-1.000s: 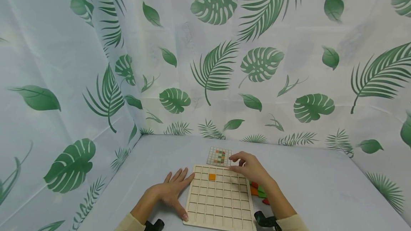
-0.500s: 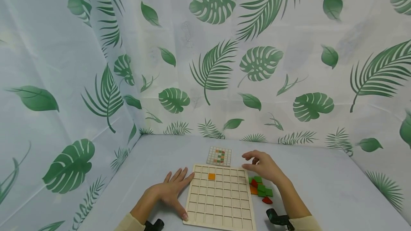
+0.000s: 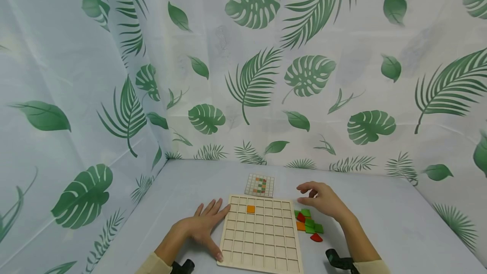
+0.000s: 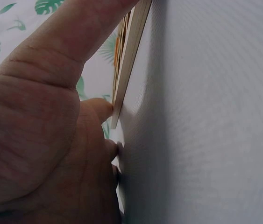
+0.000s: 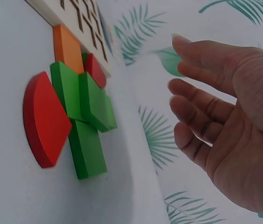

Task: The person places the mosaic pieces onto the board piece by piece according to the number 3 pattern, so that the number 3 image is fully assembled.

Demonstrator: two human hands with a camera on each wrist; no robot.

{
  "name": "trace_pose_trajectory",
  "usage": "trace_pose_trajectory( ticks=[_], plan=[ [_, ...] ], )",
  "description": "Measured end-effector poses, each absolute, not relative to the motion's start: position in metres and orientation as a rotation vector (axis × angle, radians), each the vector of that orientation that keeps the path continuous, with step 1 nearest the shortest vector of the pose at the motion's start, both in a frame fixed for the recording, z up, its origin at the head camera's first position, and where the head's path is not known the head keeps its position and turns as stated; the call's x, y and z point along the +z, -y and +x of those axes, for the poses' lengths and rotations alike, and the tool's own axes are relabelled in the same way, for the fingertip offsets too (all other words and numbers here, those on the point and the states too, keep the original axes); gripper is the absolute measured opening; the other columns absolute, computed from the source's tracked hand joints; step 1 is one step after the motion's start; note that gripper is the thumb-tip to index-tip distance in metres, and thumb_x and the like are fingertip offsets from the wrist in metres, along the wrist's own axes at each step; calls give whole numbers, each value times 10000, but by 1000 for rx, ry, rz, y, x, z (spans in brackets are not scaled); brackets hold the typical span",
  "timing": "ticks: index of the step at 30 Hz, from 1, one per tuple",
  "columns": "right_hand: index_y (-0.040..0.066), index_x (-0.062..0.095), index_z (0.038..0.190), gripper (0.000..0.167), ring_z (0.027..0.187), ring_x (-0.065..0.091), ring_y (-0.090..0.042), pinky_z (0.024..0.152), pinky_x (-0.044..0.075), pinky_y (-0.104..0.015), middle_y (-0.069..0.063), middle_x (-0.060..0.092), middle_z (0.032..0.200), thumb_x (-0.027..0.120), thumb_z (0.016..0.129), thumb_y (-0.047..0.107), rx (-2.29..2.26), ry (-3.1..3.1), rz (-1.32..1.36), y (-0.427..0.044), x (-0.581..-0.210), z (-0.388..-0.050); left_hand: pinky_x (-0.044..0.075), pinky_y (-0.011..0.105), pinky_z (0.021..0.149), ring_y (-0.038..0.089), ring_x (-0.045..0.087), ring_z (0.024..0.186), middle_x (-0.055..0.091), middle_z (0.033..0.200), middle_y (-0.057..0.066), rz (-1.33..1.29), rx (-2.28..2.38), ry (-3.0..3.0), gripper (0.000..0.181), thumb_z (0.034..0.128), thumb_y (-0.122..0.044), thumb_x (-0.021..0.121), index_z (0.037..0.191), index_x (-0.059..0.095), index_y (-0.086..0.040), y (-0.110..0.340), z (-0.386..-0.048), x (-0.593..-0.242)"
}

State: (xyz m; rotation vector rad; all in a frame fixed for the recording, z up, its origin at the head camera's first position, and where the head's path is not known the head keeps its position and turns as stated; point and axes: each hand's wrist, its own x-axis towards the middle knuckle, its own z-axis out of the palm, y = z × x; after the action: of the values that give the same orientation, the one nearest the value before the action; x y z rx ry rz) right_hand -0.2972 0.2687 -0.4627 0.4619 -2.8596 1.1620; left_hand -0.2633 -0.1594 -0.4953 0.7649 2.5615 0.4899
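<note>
A wooden grid board lies on the table, one orange square tile sitting in a cell of its upper left part. My left hand rests with spread fingers along the board's left edge, thumb at the near corner; the left wrist view shows the thumb and a finger touching the board's side. My right hand hovers past the board's far right corner, fingers loosely bent with nothing between them. Just below it lies a pile of green tiles, an orange tile and red quarter-round pieces.
Beyond the board's far edge lies a small card printed with a grid and a coloured pattern. A leaf-printed curtain encloses the pale table at the back and left.
My right hand has moved right, from above the board's far edge to beyond its right corner, uncovering the coloured pieces. My left hand has stayed in place.
</note>
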Motion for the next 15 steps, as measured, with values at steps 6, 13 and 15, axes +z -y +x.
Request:
trace_pose_trajectory(
  ticks=[6, 13, 15],
  plan=[
    [62, 732, 1248, 395, 932, 579, -218, 731, 524, -299, -158, 723, 1174, 813, 913, 254, 1161, 2901, 443, -277, -460, -297, -35, 687, 1254, 387, -75, 1626, -47, 1759, 157, 762, 493, -2559, 1409, 650, -652, 918, 1695, 58, -260, 160, -263, -496],
    [41, 733, 1244, 403, 906, 565, -217, 695, 511, -296, -141, 721, 1118, 832, 892, 210, 1180, 2939, 457, -282, -460, -295, -39, 689, 1252, 391, -83, 1624, -57, 1759, 156, 767, 494, -2556, 1418, 647, -662, 915, 1695, 49, -258, 161, -264, -496],
    [38, 743, 1218, 384, 882, 561, -208, 675, 504, -287, -110, 719, 1068, 836, 885, 205, 1178, 2957, 464, -283, -461, -295, -35, 693, 1250, 394, -78, 1624, -54, 1759, 157, 769, 491, -2555, 1422, 641, -671, 913, 1695, 52, -258, 160, -264, -496]
  ],
)
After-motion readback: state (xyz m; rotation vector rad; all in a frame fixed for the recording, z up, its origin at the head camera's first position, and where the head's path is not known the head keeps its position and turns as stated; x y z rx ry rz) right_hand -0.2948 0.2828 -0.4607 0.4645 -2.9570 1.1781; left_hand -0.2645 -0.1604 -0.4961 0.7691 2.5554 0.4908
